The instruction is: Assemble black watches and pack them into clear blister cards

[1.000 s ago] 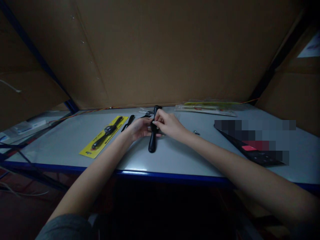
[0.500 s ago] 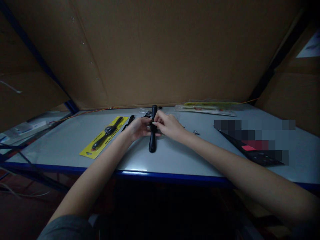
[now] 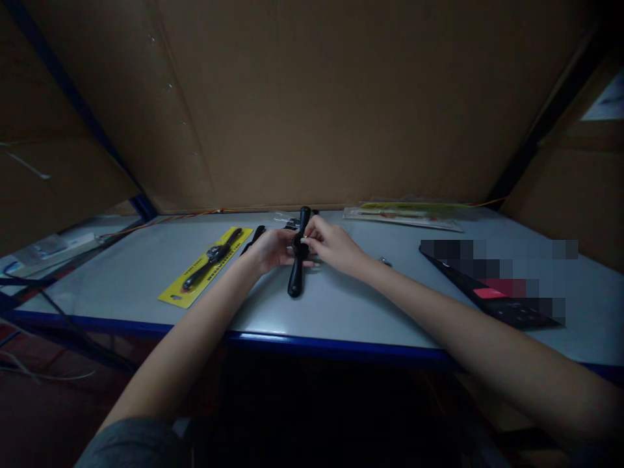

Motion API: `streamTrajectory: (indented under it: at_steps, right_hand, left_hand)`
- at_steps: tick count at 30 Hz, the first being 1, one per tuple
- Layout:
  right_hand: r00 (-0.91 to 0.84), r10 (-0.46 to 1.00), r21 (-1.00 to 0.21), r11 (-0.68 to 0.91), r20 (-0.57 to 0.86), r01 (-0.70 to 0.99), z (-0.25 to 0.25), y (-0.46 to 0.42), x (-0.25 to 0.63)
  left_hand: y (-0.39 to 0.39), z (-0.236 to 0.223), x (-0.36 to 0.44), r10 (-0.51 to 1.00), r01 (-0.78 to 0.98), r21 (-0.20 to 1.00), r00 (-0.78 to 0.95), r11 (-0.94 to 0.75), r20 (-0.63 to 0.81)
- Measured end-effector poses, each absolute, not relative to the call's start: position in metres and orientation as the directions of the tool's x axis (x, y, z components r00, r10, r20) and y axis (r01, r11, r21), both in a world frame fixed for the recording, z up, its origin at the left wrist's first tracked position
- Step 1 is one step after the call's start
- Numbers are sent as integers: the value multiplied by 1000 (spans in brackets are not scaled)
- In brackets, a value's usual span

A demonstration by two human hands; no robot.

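Note:
A black wristwatch [image 3: 296, 276] with a long strap lies lengthwise on the grey table [image 3: 146, 273], its middle hidden between my hands. My left hand [image 3: 270, 249] grips the watch from the left, fingers curled round its middle. My right hand [image 3: 330, 245] pinches the same spot from the right with thumb and fingers. A second black watch [image 3: 212, 255] is fixed to a yellow card [image 3: 181, 294] left of my hands. A loose black strap piece [image 3: 253, 238] lies just beyond my left wrist.
Brown cardboard walls stand behind and to both sides. Flat clear packets [image 3: 404, 214] lie at the back right. A dark flat device with a red patch [image 3: 492, 296] rests at the right. A small metal part [image 3: 386, 262] sits beside my right forearm. The table's blue front edge [image 3: 312, 342] runs across.
Both hands stay on the watch almost in place; the watch's far end has tilted slightly. The view has shifted a little.

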State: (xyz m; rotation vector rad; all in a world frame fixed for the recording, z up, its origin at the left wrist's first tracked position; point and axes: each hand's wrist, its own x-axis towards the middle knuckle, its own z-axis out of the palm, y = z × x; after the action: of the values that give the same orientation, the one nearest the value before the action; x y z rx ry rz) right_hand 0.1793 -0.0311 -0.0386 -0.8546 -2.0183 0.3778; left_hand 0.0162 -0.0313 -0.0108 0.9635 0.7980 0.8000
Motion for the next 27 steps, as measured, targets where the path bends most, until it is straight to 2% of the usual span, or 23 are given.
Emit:
streamTrajectory:
  at_steps: [7,12,16,19,21,24,27]
  right_hand:
    - [-279,840,-832,522,465,187,-51,-21,173]
    - [-254,888,-912,408,383,50,-53,-17,172]
    - [-276,919,-954,298,281,22,-49,-20,174]
    - [-276,920,-954,297,278,29,-50,-21,174]
    - [-266,901,-926,371,342,66,-51,-21,174]
    - [-277,831,-809,544,483,222,-49,-24,173]
    - [-310,768,-668,641,561,378,-45,-30,173]
  left_hand:
    - [-33,-11,18,853,-201,914,471,353,-226]
    - [-32,-13,17,855,-212,915,474,344,-211]
    - [-32,-13,17,867,-226,916,455,332,-202]
    - [-32,-13,19,873,-209,920,438,332,-216]
    - [-32,-14,20,872,-198,921,435,336,-225]
    - [-31,-16,21,871,-194,919,433,343,-233]
    - [-31,-17,21,870,-192,922,439,336,-225]
